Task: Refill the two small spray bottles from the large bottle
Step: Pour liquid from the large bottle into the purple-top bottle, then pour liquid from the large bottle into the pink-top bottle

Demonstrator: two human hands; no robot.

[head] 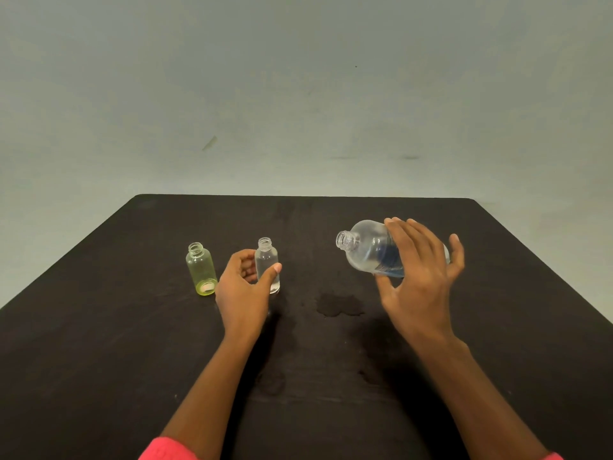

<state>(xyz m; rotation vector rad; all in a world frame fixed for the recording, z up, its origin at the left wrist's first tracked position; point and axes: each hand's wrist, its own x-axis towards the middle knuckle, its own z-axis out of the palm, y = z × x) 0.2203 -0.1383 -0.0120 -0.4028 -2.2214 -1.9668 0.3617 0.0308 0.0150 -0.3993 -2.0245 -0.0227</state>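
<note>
at frame centre the left hand grips the clear small bottle upright on the black desk; right of it, the right hand holds the large bottle tilted, mouth leftward. the yellow-green small bottle stands uncapped further left.

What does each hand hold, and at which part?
The left hand grips the clear small bottle around its body. The right hand holds the tilted large bottle around its middle.

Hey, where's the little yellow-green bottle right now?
In the head view, the yellow-green bottle stands uncapped on the left of the black table, just left of the left hand, which holds the small clear bottle.
</note>
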